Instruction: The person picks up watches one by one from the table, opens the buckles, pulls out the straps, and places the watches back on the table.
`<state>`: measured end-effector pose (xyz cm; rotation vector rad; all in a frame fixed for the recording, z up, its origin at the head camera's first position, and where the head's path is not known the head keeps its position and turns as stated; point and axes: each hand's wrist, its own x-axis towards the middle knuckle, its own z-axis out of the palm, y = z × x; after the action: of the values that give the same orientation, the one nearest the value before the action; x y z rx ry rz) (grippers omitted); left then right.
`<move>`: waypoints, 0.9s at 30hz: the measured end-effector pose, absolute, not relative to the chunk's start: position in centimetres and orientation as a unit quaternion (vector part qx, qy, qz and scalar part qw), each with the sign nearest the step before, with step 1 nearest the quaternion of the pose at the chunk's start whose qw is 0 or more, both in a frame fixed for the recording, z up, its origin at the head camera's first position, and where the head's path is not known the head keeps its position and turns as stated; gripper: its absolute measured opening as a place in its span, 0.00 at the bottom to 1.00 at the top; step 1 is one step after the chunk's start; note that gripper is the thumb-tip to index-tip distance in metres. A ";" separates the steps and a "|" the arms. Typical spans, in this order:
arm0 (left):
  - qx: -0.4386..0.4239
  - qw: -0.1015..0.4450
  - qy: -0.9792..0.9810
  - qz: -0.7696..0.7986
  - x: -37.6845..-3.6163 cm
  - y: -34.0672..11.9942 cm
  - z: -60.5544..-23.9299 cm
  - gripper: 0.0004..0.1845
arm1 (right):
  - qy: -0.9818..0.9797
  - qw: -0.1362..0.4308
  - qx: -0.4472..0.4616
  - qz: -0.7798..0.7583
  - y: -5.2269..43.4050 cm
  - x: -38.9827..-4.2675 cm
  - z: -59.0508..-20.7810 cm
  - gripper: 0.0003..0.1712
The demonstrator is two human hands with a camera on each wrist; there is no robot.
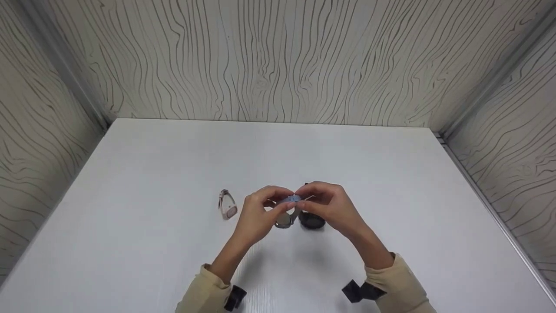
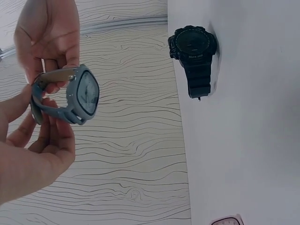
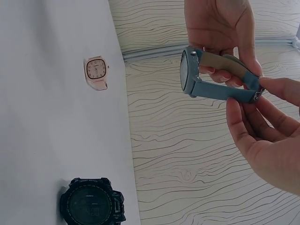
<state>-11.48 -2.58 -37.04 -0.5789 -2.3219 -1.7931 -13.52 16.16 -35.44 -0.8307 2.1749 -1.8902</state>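
Observation:
A blue wristwatch (image 1: 283, 221) hangs above the table between both hands, its strap looped round. In the left wrist view its dial (image 2: 87, 93) faces right. My left hand (image 1: 255, 217) pinches the strap with thumb and fingers. From the other side my right hand (image 1: 338, 209) pinches the strap; in the right wrist view its thumb and fingers are at the metal buckle (image 3: 258, 93). Whether the strap is fastened I cannot tell. A black wristwatch (image 1: 312, 221) lies on the table just beyond the right hand, partly hidden by it in the head view.
A pink wristwatch (image 1: 229, 212) lies on the white table (image 1: 152, 174) to the left of the hands. Panels with a wood-grain pattern (image 1: 260, 65) stand behind the table and at both sides. Black wrist mounts (image 1: 364, 291) sit at the beige sleeves.

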 end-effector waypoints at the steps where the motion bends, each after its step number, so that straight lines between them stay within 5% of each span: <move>1: -0.192 0.076 -0.776 -0.596 -11.5 -2.6 -37.1 0.11 | 0.722 0.071 -0.278 -0.629 16.2 -13.5 -35.5 0.11; 27: -0.209 0.090 -0.770 -0.596 -11.4 -2.2 -37.1 0.10 | 0.729 0.035 -0.300 -0.614 16.2 -13.5 -35.8 0.08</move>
<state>-11.40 -2.25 -37.07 -0.6215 -2.2890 -1.7727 -13.47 16.24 -35.78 -0.9206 2.2412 -1.8871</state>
